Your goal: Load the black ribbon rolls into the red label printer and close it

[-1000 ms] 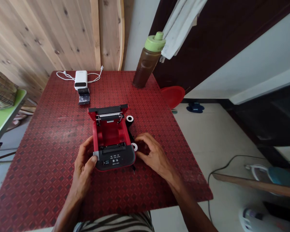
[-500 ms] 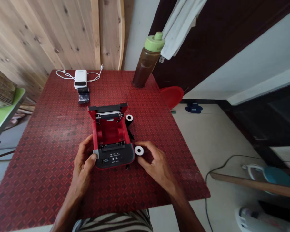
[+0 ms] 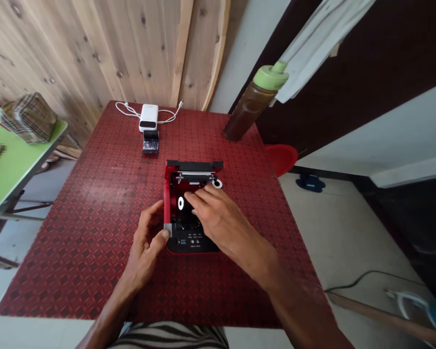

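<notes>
A red and black label printer [image 3: 194, 245] sits on the table with its lid [image 3: 195, 167] raised. My left hand [image 3: 147, 245] grips its left side, the thumb on the grey front corner and the fingers along the red wall. Over the open compartment, my right hand [image 3: 218, 215] is closed on a small black roll with a white ring-shaped end [image 3: 181, 203]. That end faces left inside the compartment; my fingers hide much of the roll. A second roll with a white end [image 3: 217, 183] shows behind my right hand, by the printer's right side.
A white power bank [image 3: 149, 116] with a white cable lies at the back of the red patterned table [image 3: 94, 242], a piece of black film [image 3: 151, 143] in front of it. A green-capped bottle [image 3: 249, 104] stands at the back right. A red stool [image 3: 281, 159] is beyond the edge.
My right hand has moved the roll from beside the printer's right side into its open compartment. My left hand keeps its grip. The camera view has shifted left.
</notes>
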